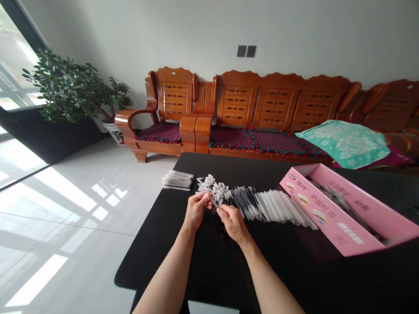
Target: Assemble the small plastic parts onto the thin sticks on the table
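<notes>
My left hand (196, 209) and my right hand (232, 221) meet over a black table (209, 270), fingers pinched together on a thin clear pen tube (213, 203) held between them. Just beyond my fingers lies a heap of small white caps (218, 188). To the right of it a row of thin pen refills (244, 203) and white pen barrels (284, 209) is spread out. A separate bundle of white pens (177, 180) lies at the table's far left.
An open pink cardboard box (340, 218) sits on the right of the table. Behind stand a wooden sofa (278, 109) and armchair (163, 113) with red cushions, a green cloth (347, 144), and a potted plant (75, 91) by the window. Glossy white floor lies left.
</notes>
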`<state>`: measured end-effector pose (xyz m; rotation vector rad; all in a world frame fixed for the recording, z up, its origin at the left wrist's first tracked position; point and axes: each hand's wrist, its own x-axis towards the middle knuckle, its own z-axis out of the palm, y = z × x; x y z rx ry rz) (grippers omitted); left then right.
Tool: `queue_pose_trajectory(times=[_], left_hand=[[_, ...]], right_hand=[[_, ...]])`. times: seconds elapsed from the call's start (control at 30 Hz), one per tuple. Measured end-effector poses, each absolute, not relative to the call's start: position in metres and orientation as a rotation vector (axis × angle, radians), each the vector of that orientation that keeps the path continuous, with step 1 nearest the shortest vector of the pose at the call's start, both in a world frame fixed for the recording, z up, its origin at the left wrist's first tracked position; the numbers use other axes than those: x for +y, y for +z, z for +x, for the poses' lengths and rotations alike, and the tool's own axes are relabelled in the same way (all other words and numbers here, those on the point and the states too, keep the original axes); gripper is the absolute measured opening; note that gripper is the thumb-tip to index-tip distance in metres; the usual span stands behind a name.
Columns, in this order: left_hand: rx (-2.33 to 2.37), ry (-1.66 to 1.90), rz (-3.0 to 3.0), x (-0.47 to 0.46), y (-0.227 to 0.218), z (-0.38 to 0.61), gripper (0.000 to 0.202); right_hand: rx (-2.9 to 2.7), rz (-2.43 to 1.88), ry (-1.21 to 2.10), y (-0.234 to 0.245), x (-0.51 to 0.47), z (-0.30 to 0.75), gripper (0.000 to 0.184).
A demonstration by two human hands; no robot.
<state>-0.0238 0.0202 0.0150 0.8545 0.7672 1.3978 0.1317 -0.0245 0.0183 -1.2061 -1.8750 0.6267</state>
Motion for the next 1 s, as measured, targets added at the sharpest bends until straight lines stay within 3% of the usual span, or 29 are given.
queue_pose_trajectory(times=[0.1, 0.27, 0.37, 0.47, 0.63, 0.7, 0.77, 0.9, 1.0], left_hand=[[0.795, 1.411, 0.819, 0.019, 0.013, -0.02, 0.033], [0.927, 1.486, 0.691, 0.018, 0.01, -0.015, 0.034], [0.93, 1.477, 0.668, 0.017, 0.01, -0.017, 0.034], [0.867, 1.434, 0.733, 0.018, 0.012, -0.021, 0.034], [0.7, 1.412, 0.827, 0.019, 0.014, -0.024, 0.031], [0.696, 1.404, 0.829, 0.019, 0.013, -0.023, 0.032], [0.75, 1.41, 0.809, 0.019, 0.012, -0.02, 0.033], [0.901, 1.447, 0.726, 0.019, 0.01, -0.017, 0.035], [0.928, 1.454, 0.694, 0.019, 0.01, -0.018, 0.036]], right_hand=[[-1.892, -1.202, 0.588, 0.019, -0.026, 0.131, 0.042], [-2.052, -1.259, -0.198, 0.018, -0.026, 0.121, 0.037], [-2.089, -1.255, -0.333, 0.018, -0.026, 0.117, 0.034], [-2.018, -1.281, -0.098, 0.02, -0.026, 0.119, 0.035], [-1.84, -1.204, 0.706, 0.023, -0.027, 0.131, 0.04], [-1.832, -1.161, 0.812, 0.023, -0.027, 0.133, 0.043], [-1.892, -1.205, 0.643, 0.022, -0.026, 0.132, 0.043], [-2.052, -1.305, -0.052, 0.02, -0.025, 0.122, 0.038], [-2.077, -1.317, -0.196, 0.02, -0.025, 0.117, 0.035]])
